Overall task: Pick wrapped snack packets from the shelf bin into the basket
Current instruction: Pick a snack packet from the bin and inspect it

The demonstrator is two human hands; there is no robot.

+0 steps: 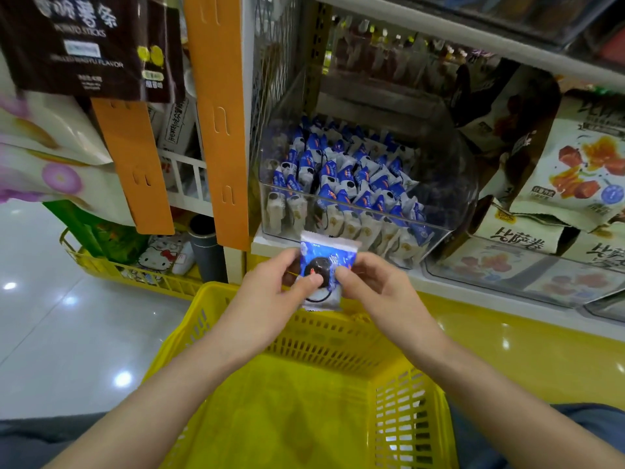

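A blue and white snack packet (325, 262) with a dark round cookie picture is held upright between both hands, just above the far rim of the yellow basket (338, 336). My left hand (270, 286) pinches its left edge and my right hand (375, 286) pinches its right edge. Behind and above the packet, a clear plastic shelf bin (449, 211) holds several of the same packets (341, 177). The basket's floor in front of me shows no packets.
Orange hanging strips (220, 123) and dark potato stick bags (77, 42) hang at the left. Cream snack bags (581, 164) fill the shelf to the right. A second yellow basket (111, 265) with small items sits on the shiny floor at left.
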